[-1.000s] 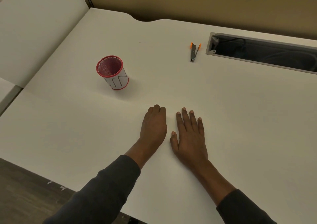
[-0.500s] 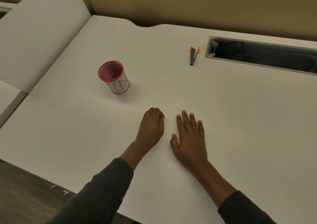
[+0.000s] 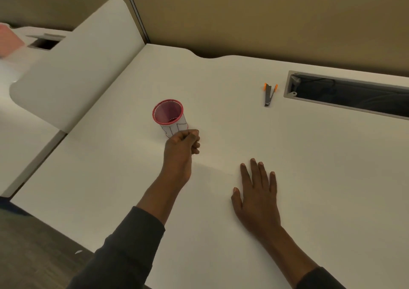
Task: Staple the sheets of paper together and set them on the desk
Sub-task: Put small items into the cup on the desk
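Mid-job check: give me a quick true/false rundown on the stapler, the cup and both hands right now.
1. The stapler lies on the desk, in neither hand. True.
2. The cup lies on its side. False: it stands upright.
3. The right hand lies flat on the desk. True.
4. The left hand lies flat too. False: its fingers are curled, beside the cup.
5. The stapler is left of the cup. False: it is to the cup's right.

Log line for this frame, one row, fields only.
left hand: fingers curled beside red-rimmed cup, hold unclear | right hand: flat, palm down | stapler: on desk, apart from both hands
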Action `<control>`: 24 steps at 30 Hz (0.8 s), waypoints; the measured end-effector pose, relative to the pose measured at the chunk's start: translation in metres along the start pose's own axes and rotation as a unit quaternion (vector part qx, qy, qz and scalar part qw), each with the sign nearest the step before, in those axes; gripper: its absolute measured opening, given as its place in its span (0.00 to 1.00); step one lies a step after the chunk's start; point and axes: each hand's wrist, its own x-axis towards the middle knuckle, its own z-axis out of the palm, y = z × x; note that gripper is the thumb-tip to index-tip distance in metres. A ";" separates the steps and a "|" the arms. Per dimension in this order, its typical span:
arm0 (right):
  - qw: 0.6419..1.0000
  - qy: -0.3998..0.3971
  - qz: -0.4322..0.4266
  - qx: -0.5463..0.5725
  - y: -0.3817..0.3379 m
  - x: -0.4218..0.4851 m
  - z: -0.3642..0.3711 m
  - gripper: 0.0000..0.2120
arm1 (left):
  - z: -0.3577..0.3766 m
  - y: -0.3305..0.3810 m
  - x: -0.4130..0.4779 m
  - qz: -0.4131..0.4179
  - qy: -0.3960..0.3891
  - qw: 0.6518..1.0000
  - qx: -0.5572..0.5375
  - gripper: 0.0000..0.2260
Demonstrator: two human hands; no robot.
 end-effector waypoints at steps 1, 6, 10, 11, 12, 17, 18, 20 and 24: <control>1.000 0.001 0.001 -0.005 0.001 0.000 0.001 0.32 | -0.004 0.013 0.008 0.017 0.009 1.000 -0.002 0.06; 1.000 0.007 0.000 -0.011 0.002 0.001 0.004 0.32 | -0.026 0.060 0.068 0.089 0.097 0.980 0.149 0.03; 1.000 0.018 -0.001 -0.009 0.003 0.001 0.004 0.32 | -0.031 0.079 0.103 0.126 0.073 0.894 0.424 0.06; 1.000 0.017 -0.002 -0.011 0.002 0.001 0.005 0.32 | -0.030 0.082 0.108 0.130 0.052 0.859 0.493 0.08; 1.000 0.015 -0.002 -0.014 0.002 0.001 0.005 0.32 | -0.028 0.084 0.113 0.133 0.028 0.823 0.552 0.09; 1.000 0.014 -0.001 -0.018 0.002 0.001 0.004 0.32 | -0.021 0.084 0.129 0.148 -0.042 0.712 0.685 0.13; 1.000 0.014 -0.001 -0.017 0.002 0.000 0.004 0.32 | -0.020 0.083 0.131 0.150 -0.045 0.703 0.694 0.13; 1.000 0.014 0.000 -0.014 0.002 0.001 0.004 0.32 | -0.019 0.081 0.134 0.155 -0.047 0.690 0.705 0.13; 1.000 0.009 0.001 -0.016 0.002 0.001 0.004 0.32 | -0.019 0.077 0.138 0.161 -0.050 0.682 0.712 0.11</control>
